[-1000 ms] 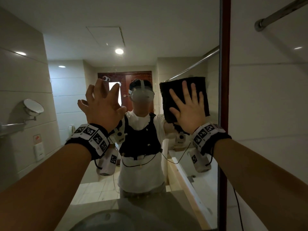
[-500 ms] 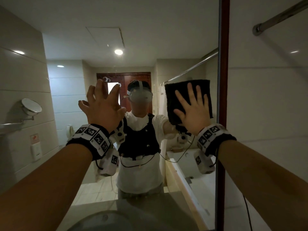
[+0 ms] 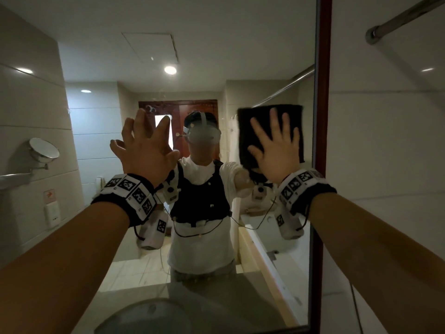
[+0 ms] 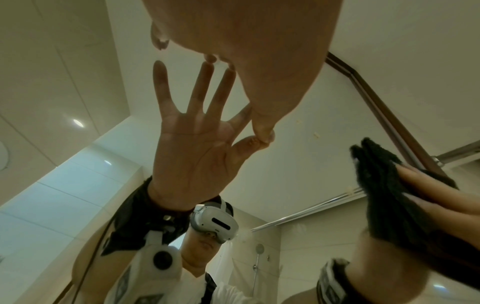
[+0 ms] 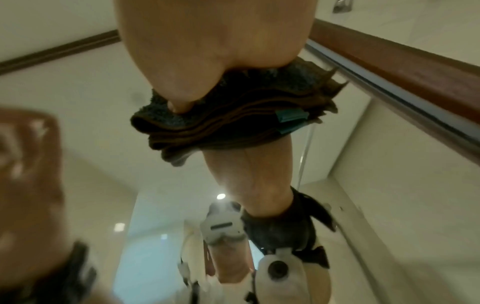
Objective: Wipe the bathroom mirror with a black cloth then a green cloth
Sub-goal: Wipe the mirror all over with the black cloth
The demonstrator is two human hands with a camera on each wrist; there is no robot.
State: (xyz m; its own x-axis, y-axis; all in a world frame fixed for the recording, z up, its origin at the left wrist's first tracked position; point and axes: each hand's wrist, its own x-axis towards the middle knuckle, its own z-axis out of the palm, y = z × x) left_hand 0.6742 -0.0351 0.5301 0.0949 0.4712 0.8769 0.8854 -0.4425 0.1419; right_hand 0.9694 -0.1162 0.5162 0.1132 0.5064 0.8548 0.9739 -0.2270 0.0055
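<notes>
The bathroom mirror (image 3: pixel 192 68) fills the wall ahead, bounded on the right by a dark red wooden frame (image 3: pixel 322 116). A folded black cloth (image 3: pixel 248 131) lies flat against the glass near that frame. My right hand (image 3: pixel 277 150) presses it there with straight, spread fingers. In the right wrist view the black cloth (image 5: pixel 233 123) is squeezed between palm and glass, a teal tag showing at its edge. My left hand (image 3: pixel 144 145) is spread with its fingertips touching the bare glass left of the cloth; its reflection meets it in the left wrist view (image 4: pixel 265 135). No green cloth is in view.
A round magnifying mirror (image 3: pixel 44 150) on an arm juts from the left tiled wall above a switch plate (image 3: pixel 51 214). A basin (image 3: pixel 144 317) sits below at the counter edge. A metal rail (image 3: pixel 404 18) runs high on the right wall.
My right hand has slid the black cloth to the right, closer to the wooden frame. The left hand has stayed on the glass.
</notes>
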